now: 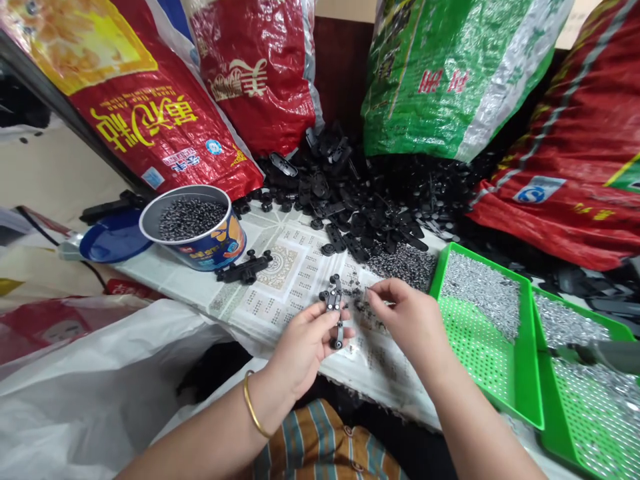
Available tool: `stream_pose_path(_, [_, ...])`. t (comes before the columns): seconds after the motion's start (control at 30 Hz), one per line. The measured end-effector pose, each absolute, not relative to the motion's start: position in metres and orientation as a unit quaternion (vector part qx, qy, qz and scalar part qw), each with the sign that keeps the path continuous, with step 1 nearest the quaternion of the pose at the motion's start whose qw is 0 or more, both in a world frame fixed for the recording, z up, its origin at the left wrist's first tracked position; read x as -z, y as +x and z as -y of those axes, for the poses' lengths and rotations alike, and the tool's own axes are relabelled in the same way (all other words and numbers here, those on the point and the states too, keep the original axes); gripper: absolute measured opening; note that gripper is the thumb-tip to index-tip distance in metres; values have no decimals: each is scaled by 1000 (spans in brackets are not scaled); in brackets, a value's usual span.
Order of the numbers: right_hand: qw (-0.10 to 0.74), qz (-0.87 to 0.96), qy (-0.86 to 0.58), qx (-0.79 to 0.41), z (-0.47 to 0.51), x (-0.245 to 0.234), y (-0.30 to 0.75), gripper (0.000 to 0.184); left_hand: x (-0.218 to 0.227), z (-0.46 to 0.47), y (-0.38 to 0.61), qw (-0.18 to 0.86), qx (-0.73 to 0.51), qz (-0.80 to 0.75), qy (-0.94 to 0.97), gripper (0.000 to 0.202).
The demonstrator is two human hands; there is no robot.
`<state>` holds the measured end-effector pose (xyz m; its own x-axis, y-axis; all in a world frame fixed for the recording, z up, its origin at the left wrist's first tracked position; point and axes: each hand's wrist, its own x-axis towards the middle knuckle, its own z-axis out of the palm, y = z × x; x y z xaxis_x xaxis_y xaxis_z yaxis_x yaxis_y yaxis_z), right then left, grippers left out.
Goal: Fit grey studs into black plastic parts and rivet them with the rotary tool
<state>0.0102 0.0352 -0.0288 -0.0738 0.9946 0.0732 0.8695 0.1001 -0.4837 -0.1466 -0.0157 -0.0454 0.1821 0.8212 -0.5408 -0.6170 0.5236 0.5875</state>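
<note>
My left hand (304, 339) is closed around a black plastic part (334, 298), holding it upright above the table's front. The part is long and narrow, with round knobs and small shiny round pieces on its face. Just right of it, my right hand (409, 319) has thumb and forefinger pinched together. What sits between those fingertips is too small to make out. Loose tiny dark pieces (356, 288) lie on the patterned table cover between the hands. Behind them is a heap of small black-and-silver pieces (406, 264). A similar black part (245, 268) rests at the left.
A blue tub (213, 245) of small pieces stands left, beside a blue lid (117, 237). Black plastic parts (345, 193) pile up at the back below red and green sacks (425, 87). Green trays (480, 373) of silver pieces sit right, with a blurred tool (613, 355) over one.
</note>
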Motion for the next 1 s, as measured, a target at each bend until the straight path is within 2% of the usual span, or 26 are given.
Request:
stream_pose_path(0.07, [230,738,-613,-163,-20,28,10,11,46,13,-145,757,-479,-426,128,17])
stream_pose_path(0.23, [216,849,-481,-32,-1,35,10,13,44,11,-137,748,-483,-417,181,18])
stream_pose_path(0.33, [227,864,-448,-44,0,36,13,13,43,12,-134,730,-484,-438,201,17])
stream_pose_path(0.4, [260,831,-478,-115,2,35,13,11,43,13,-133,719,-486,-453,205,16])
stream_pose_path(0.5, [296,711,-561,-303,6,33,8,13,43,13,-130,706,-490,-468,204,17])
stream_pose_path(0.63, [316,550,-573,-518,7,35,1,20,43,13,-129,696,-498,-475,204,16])
stream_pose_path(0.8, [341,460,-557,-601,3,38,2,25,43,15,-133,729,-476,-454,189,16])
stream_pose_path(1.0, [306,417,-523,-677,3,31,-1,24,45,16,-139,732,-483,-441,189,13])
